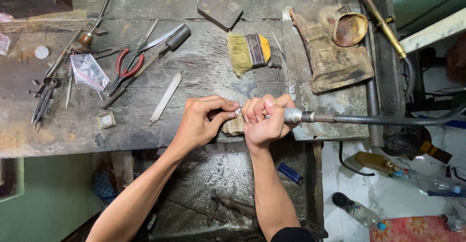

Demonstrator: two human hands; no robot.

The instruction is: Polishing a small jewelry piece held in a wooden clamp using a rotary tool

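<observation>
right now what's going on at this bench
A person is working at a worn wooden bench. The left hand pinches a small silvery piece at its fingertips, steadied over a wooden peg at the bench edge. The right hand grips a rotary handpiece on a flexible shaft, its tip at the piece. Red-handled pliers, a flat file and a yellow-handled brush lie behind, untouched.

A small clear plastic bag (89,71), crumpled and glinting with a hint of pink inside, lies near the left edge of the workbench (204,72); a second clear, pinkish packet (4,42) is cut off at that same left edge
</observation>
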